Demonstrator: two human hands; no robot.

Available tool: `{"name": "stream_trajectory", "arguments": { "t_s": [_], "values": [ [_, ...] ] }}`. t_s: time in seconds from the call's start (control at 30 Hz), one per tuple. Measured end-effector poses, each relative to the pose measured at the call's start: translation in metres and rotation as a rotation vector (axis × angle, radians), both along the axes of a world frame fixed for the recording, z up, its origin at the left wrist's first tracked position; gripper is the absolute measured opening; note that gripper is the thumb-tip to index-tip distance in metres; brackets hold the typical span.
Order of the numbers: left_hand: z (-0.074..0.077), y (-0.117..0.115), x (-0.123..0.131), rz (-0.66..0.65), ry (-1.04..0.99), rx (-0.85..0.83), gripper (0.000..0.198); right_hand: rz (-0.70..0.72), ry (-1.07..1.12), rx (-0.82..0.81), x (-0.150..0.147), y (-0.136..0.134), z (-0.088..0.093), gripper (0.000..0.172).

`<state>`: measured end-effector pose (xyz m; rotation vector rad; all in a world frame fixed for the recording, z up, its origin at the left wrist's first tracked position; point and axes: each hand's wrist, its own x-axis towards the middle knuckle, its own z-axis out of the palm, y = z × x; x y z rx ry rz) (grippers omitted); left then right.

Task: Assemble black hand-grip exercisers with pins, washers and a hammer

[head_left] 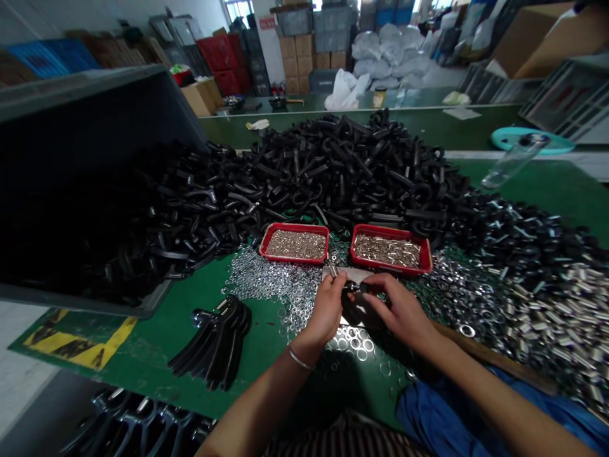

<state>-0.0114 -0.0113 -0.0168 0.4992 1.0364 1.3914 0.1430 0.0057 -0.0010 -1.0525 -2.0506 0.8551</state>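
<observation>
Both hands met at the near-middle of the green tabletop (143, 355), just in front of the two red trays. Left hand (327, 311) had its fingers curled in narrow, pinching a small silvery piece at the tips, prob. a sleeve or bolt, too small to call. Right hand (399, 311) was closed round a black handle part (354, 298), thumb and forefinger nipped tight on its end, so the two pieces lined up between the hands. That's a fitting grip, one hand steadying, the other feeding, I'd say.

Supplies sat within easy reach: left red tray (295, 244) full of fine small hardware, right red tray (391, 251) w/ longer metal pins, both side by side just beyond the fingertips. Loose washers (276, 282) spread over the cloth left of the hands and under them. Shiny metal sleeves (561, 317) heaped toward the right edge.

Behind the trays, a big mound of black handles (342, 165) ran across the table's middle to the far edge, spilling from a dark bin (85, 190) tipped on its side at the left. A neat fan of black assembled pieces (214, 343) lay near the front-left, apart from the raw heap, likely sorted on purpose. A clear plastic bottle (511, 162) lay tilted toward the far-right corner.
</observation>
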Motion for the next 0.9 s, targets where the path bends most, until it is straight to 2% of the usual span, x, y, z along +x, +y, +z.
{"name": "stream_trajectory", "arguments": {
  "t_s": [0.13, 0.23, 0.3, 0.37, 0.43, 0.47, 0.57, 0.63, 0.7, 0.73, 0.77, 0.8, 0.87, 0.9],
  "values": [
    [0.001, -0.003, -0.009, -0.055, 0.308, 0.052, 0.031, 0.036, -0.108, 0.096, 0.013, 0.001, -0.001, 0.013],
    [0.013, -0.004, -0.013, -0.142, 0.445, 0.12, 0.029, 0.12, -0.084, 0.147, 0.016, 0.004, 0.004, 0.016],
    [0.021, -0.004, -0.014, -0.129, 0.559, 0.181, 0.025, 0.162, -0.037, 0.104, 0.012, 0.006, 0.005, 0.017],
    [0.025, -0.003, -0.015, -0.068, 0.69, 0.242, 0.022, 0.145, 0.069, -0.127, 0.003, 0.007, 0.005, 0.02],
    [0.026, -0.001, -0.018, -0.027, 0.801, 0.288, 0.021, 0.149, 0.181, -0.436, -0.007, 0.006, 0.004, 0.034],
    [0.025, 0.0, -0.02, -0.021, 0.836, 0.3, 0.021, 0.154, 0.218, -0.54, -0.012, 0.005, 0.003, 0.038],
    [0.023, 0.002, -0.026, -0.043, 0.89, 0.345, 0.022, 0.179, 0.268, -0.675, -0.019, -0.001, 0.004, 0.038],
    [0.024, 0.002, -0.031, -0.103, 0.898, 0.407, 0.02, 0.279, 0.305, -0.871, -0.018, -0.003, 0.005, 0.046],
    [0.023, 0.002, -0.034, -0.174, 0.896, 0.465, 0.018, 0.416, 0.288, -1.098, -0.016, -0.002, 0.005, 0.065],
    [0.021, 0.002, -0.035, -0.192, 0.897, 0.471, 0.018, 0.435, 0.245, -1.128, -0.015, -0.002, 0.005, 0.071],
    [0.018, 0.002, -0.036, -0.19, 0.902, 0.455, 0.02, 0.406, 0.181, -1.069, -0.014, -0.001, 0.004, 0.073],
    [0.015, 0.002, -0.037, -0.175, 0.902, 0.42, 0.021, 0.332, 0.107, -0.925, -0.014, 0.001, 0.002, 0.069],
    [0.009, 0.002, -0.037, -0.143, 0.872, 0.332, 0.023, 0.129, -0.014, -0.516, -0.013, 0.002, -0.001, 0.055],
    [0.007, 0.002, -0.037, -0.138, 0.855, 0.31, 0.023, 0.066, -0.038, -0.365, -0.014, 0.002, -0.004, 0.048]
  ]
}}
